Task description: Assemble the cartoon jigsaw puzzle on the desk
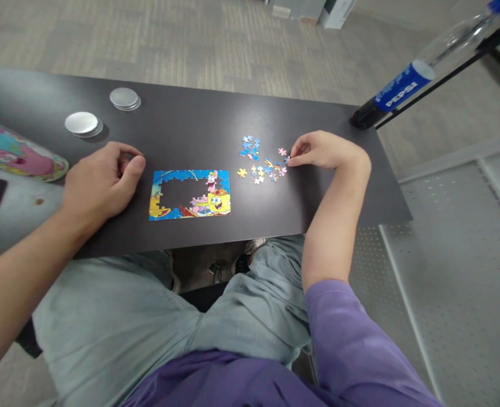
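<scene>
My right hand is at the right edge of the loose puzzle pieces, with thumb and forefinger pinched on a small bluish puzzle piece, mostly hidden by the fingertips. Left of the pieces lies a partly assembled cartoon jigsaw puzzle. Its border and right side are joined, and bare dark table shows through the middle. My left hand rests on the table left of the puzzle, fingers loosely curled, a gap between thumb and forefinger, and nothing seen in it.
Two stacks of silvery discs, one nearer and one farther, sit at the back left of the dark table. A cartoon-printed cylinder is at far left. A Pepsi bottle stands at the back right corner.
</scene>
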`<state>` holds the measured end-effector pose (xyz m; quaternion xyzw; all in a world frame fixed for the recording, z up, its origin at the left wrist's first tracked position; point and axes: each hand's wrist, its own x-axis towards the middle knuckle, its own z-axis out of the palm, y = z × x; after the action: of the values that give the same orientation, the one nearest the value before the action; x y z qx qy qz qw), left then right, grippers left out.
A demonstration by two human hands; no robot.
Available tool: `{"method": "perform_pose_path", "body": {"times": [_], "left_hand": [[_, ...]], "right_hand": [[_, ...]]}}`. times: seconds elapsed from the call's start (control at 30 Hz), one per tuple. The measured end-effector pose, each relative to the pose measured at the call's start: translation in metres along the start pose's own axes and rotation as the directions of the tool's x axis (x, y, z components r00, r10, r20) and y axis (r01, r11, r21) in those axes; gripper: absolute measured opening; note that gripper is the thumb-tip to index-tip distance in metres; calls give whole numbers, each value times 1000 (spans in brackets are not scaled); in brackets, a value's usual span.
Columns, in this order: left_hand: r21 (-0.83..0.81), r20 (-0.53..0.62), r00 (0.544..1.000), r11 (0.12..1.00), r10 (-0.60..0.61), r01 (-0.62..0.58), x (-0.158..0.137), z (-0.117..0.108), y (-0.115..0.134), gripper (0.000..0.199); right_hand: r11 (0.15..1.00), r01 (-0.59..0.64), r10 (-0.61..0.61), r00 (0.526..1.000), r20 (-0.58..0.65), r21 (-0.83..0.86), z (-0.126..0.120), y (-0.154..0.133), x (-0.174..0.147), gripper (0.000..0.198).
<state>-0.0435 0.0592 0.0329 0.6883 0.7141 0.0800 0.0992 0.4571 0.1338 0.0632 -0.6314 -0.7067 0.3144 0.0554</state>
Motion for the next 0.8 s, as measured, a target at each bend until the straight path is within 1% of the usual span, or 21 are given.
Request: {"method": "perform_pose_path", "body": {"times": [0.07,0.17,0.23,0.3,0.43,0.63,0.8], "left_hand": [[-8,-11,1000,1000,14,-14,0,1,-2,65],[-23,-27,999,999,36,-37,-1,3,-4,62],[-34,-29,998,998,47,-48,0,4,-6,61],[-43,-34,998,997,56,-57,0,4,-8,59],[-57,-30,998,997,54,-56,2,4,-9,58],[-26,-39,999,999,18,-19,0,3,-1,69],[-20,-20,1000,1000,15,-16,-1,1,3,71]], "right_hand": [[997,29,-27,999,-19,74,2,-3,-1,51],[959,145,-128,988,-84,245,7,-12,-3,57],[924,215,-187,975,-116,316,10,-21,-4,56],[909,244,-215,969,-121,339,13,-29,-4,52],[914,252,-217,966,-140,317,14,-33,-4,40],[936,284,-230,940,-250,207,18,-23,6,22],[945,300,-271,940,-208,128,26,-25,15,15]]}}
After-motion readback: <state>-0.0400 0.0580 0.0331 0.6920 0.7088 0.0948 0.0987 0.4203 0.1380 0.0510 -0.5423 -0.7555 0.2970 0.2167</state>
